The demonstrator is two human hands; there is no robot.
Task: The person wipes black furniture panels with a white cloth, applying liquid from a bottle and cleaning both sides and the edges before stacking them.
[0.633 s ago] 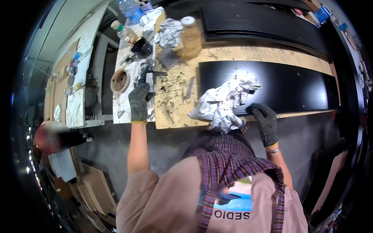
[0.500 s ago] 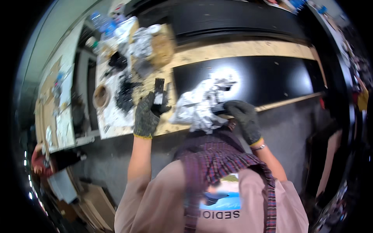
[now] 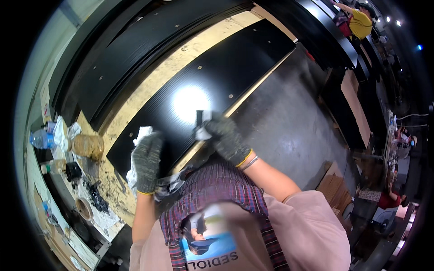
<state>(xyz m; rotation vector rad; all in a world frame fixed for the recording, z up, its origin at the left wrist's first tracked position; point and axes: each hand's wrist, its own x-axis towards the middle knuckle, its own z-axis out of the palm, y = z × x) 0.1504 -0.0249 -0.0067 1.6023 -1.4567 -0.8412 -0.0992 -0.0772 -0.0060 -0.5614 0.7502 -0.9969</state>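
We have one long black board (image 3: pixel 217 77) lying flat on the tabletop (image 3: pixel 135 97), near its front edge. Our right hand (image 3: pixel 224 139) grips a small block (image 3: pixel 199 119), black and white, over the board's near side; we can't tell if the block touches it. Our left hand (image 3: pixel 148 161) is on the white rag (image 3: pixel 131 174) at the board's left end, but its fingers are blurred, so we can't tell if they are closed. The board's top looks black and shiny all over (bar a few little round spots), so we can't say which parts are done or left. More black boards sit in a stack (image 3: pixel 144 43) behind it.
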